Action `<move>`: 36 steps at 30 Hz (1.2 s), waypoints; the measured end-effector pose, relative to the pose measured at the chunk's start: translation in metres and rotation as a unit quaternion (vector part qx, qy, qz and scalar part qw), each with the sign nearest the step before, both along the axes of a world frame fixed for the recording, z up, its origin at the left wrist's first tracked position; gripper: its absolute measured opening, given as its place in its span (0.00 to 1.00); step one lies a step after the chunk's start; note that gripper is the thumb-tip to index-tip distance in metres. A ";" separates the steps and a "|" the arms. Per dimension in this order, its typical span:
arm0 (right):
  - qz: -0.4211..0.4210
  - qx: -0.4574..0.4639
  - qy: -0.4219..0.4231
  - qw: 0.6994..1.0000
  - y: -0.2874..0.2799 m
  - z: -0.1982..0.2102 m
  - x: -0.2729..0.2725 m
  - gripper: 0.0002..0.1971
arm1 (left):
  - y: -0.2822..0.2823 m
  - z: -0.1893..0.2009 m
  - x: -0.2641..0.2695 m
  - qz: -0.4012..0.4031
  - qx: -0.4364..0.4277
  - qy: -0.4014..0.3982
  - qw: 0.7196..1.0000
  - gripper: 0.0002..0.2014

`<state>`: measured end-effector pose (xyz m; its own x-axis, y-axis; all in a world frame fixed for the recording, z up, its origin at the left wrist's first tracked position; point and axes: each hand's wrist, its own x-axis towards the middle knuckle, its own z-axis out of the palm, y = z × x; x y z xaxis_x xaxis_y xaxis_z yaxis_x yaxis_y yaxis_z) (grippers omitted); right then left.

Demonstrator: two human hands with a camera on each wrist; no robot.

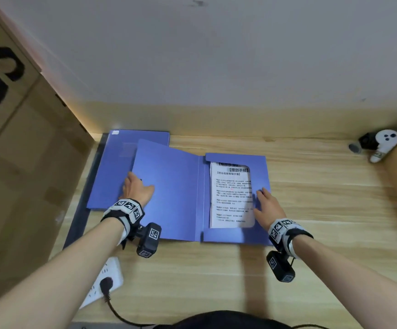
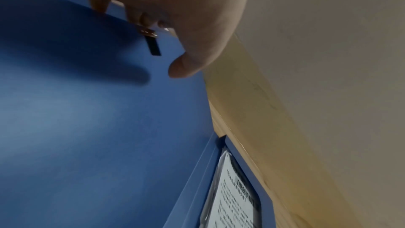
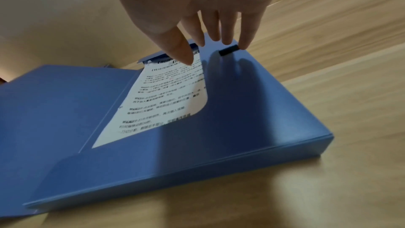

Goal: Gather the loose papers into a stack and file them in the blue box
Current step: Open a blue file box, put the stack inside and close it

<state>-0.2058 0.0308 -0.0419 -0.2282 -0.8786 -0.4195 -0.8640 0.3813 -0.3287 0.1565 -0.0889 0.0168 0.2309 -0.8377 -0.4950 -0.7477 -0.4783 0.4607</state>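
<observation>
The blue box (image 1: 235, 235) lies open on the wooden table. Its lid (image 1: 169, 186) is folded out to the left. Printed papers (image 1: 230, 198) lie inside the right half, framed by its blue flaps. My left hand (image 1: 134, 186) grips the lid's left edge, fingers curled under it and thumb above (image 2: 181, 65), beside a black fastening strip (image 2: 153, 44). My right hand (image 1: 267, 205) rests with straight fingers (image 3: 225, 30) on the side flap (image 3: 241, 101) that partly covers the papers (image 3: 164, 96). A second black strip (image 3: 228, 50) sits at the flap's far corner.
Another blue folder (image 1: 116, 162) lies partly under the lid, at the back left. A big cardboard box (image 1: 26, 162) stands against the table's left side. A white power strip (image 1: 105, 281) with a black plug lies near left. A white controller (image 1: 382, 143) sits far right by the wall.
</observation>
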 end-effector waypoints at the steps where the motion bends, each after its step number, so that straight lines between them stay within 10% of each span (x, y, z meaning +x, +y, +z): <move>1: -0.006 0.015 0.012 1.000 0.001 -0.003 0.002 0.32 | 0.001 -0.002 0.005 0.009 0.014 0.023 1.000 0.40; 9: 0.015 0.081 0.067 0.994 0.010 -0.013 0.002 0.31 | 0.013 0.020 -0.005 0.022 -0.086 0.139 0.986 0.16; 18: 0.018 0.054 0.037 0.998 0.017 0.004 -0.018 0.27 | 0.039 0.086 -0.079 -0.073 -0.054 0.379 0.921 0.36; 36: -0.055 -0.043 -0.194 0.978 0.025 -0.007 -0.088 0.19 | 0.071 0.023 -0.269 -0.097 -0.023 0.237 0.966 0.29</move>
<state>-0.2936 0.0557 -0.0494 -0.1617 -0.8934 -0.4192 -0.6223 0.4220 -0.6593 -0.1124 -0.0181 0.0394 -0.1764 -0.8663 -0.4674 -0.5216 -0.3205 0.7907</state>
